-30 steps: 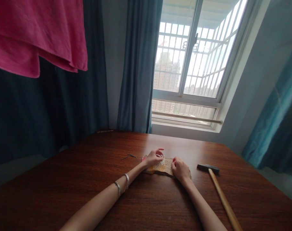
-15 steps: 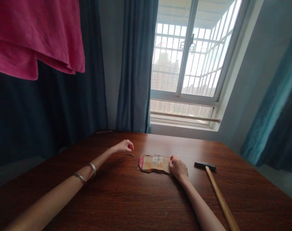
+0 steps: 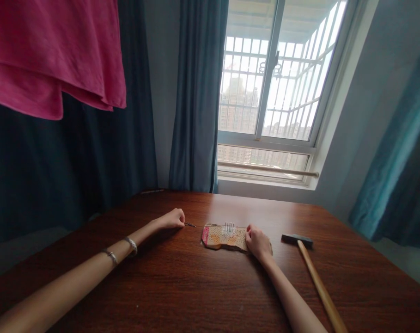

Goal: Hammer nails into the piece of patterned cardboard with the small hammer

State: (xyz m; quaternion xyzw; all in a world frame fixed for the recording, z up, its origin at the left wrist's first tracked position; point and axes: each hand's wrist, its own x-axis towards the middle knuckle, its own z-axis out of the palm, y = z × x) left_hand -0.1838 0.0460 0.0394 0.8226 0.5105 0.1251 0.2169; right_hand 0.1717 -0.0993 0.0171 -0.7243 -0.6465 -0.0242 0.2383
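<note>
Nearest, the brown surface (image 3: 196, 291) was crossed by two bare forearms, the left one ringed by two bracelets (image 3: 130, 245). At five o'clock in the view, the lower end of the hammer (image 3: 316, 277) was cut off by the edge; its wooden handle was slanted up towards a dark head, which was set at three o'clock from the board, apart from it and near the right grip (image 3: 259, 241).

The board (image 3: 215, 237), a flat, spotted piece with a pink band at its nine o'clock end, was laid flat on the surface, just right of the view's middle line. Its three o'clock end was covered by the right grip, whose fingers were curled; whether the edge was pinched or only pressed cannot be told. Near the board's middle, a short row of standing nails (image 3: 229, 227) was held upright.

At nine o'clock from the board, a few loose nails (image 3: 191, 225) were left on the surface. The left grip (image 3: 174, 218) was drawn nearly closed against their near end; whether one was pinched is hidden.

Beyond, at ten o'clock, a pink cloth (image 3: 53, 55) was hung before blue curtains (image 3: 199, 92). At one o'clock, tall buildings (image 3: 239, 111) were seen through a barred window (image 3: 270, 71).
</note>
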